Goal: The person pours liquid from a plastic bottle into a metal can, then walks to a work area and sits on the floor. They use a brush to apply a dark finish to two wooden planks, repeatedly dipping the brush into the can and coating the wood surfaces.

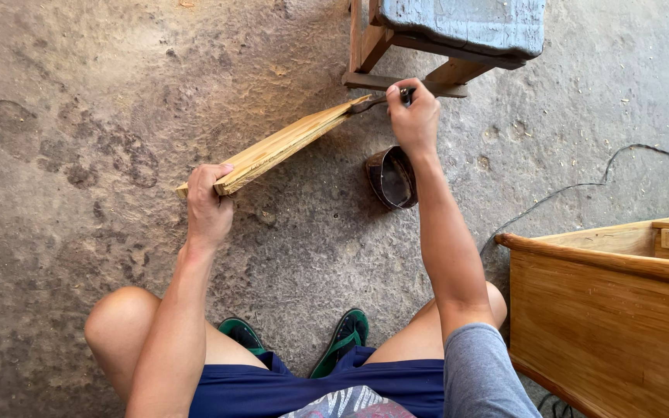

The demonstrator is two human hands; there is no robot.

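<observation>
My left hand grips the near end of a long wooden board, held on edge and tilted up off the ground. At the board's far end my right hand holds a dark brush, its bristles touching the wood. A small dark tin sits on the ground just below my right wrist.
A wooden stool with a blue-grey top stands beyond the board. A varnished wooden cabinet with a metal latch lies at the right. A black cable runs across the concrete floor. My knees and green sandals are below.
</observation>
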